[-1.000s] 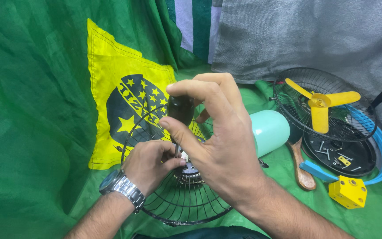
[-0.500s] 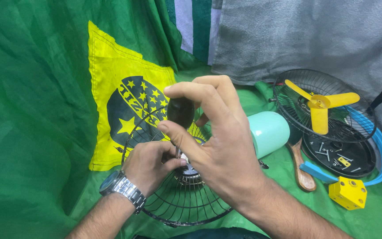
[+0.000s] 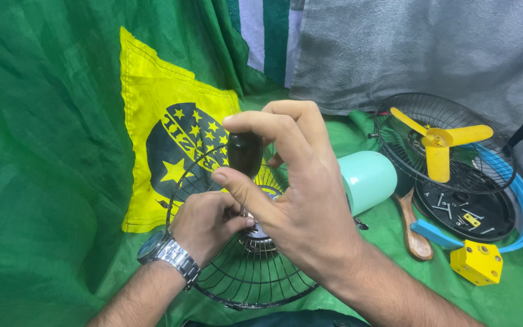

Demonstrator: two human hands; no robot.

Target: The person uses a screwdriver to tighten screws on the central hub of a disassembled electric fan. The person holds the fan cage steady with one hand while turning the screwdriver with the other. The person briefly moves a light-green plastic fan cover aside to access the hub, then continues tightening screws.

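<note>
Here, the green cloth with its yellow patch fills the left and centre of the frame, a grey sheet hangs at the upper right, and both cover a soft, creased surface that could let parts tilt or roll. In the lower centre the wire fan guard stands tilted against a mint-green motor housing, and it looks likely to rock if pressure comes off-centre. The right hand is closed narrowly, thumb and forefinger pinching the dark rounded handle of a screwdriver held upright over the guard's hub; its tip is hidden, so a slip off the screw could skid across the wires or jab the other hand. The left hand, with a metal watch at the wrist, is curled closed at the hub, steadying it, though what the fingers pinch I cannot tell. At the right, a second guard with a yellow blade leans over a dark tray of loose screws beside a wooden handle and a yellow block; a nudge could scatter those screws into the cloth's folds.
</note>
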